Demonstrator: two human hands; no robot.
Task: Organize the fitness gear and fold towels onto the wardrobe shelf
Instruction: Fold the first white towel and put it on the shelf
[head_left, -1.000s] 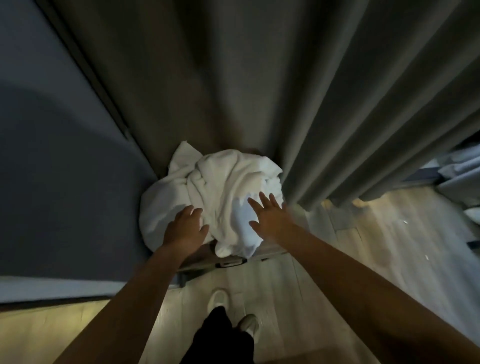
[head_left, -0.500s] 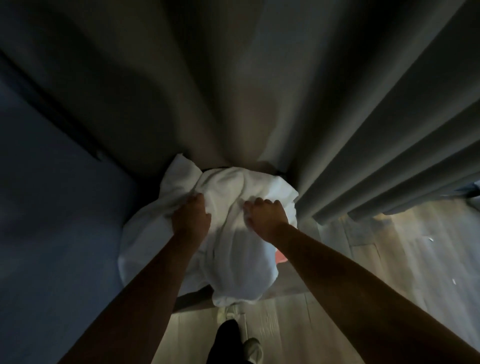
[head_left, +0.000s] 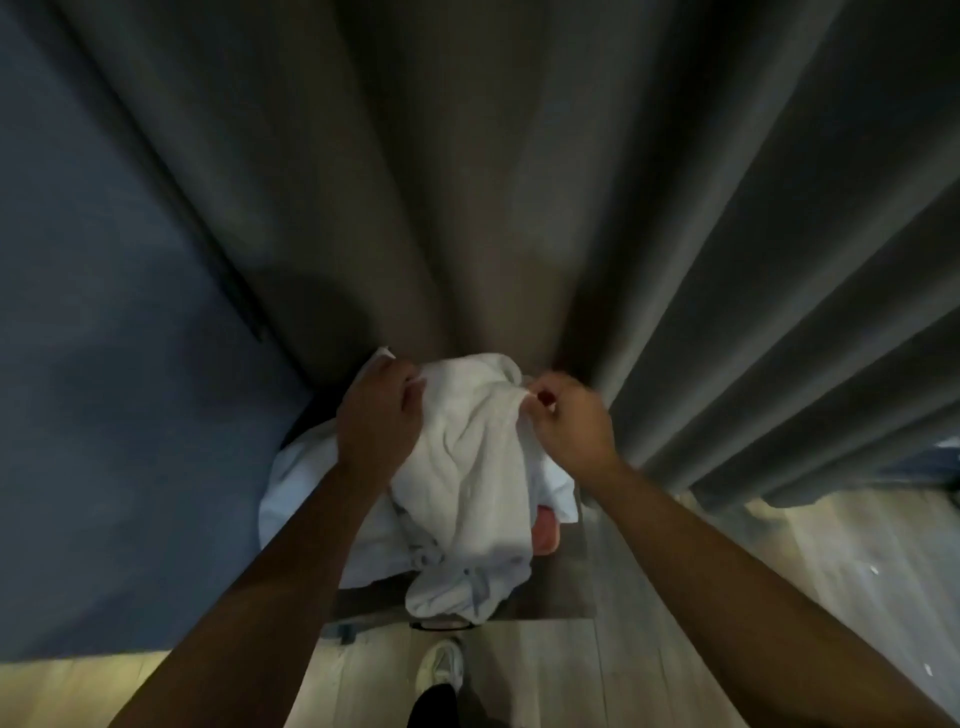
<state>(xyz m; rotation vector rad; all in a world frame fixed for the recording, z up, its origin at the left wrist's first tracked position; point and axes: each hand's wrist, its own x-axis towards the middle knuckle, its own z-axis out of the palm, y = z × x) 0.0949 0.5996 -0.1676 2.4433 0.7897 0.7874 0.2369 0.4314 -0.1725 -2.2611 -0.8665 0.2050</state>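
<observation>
A crumpled white towel hangs between my two hands over a low dark surface. My left hand grips the towel's upper left edge with closed fingers. My right hand pinches its upper right edge between thumb and fingers. More white cloth lies bunched under it on the left. A pink object shows partly beneath the towel on the right; what it is I cannot tell.
Heavy grey curtains hang straight ahead and to the right. A blue-grey wall closes the left side. Light wooden floor runs below, with my white shoe near the bottom middle.
My hands went from resting open on the pile to gripping the towel, then rose and spread apart with its top edge. The towel now hangs lifted and the pink object is more exposed.
</observation>
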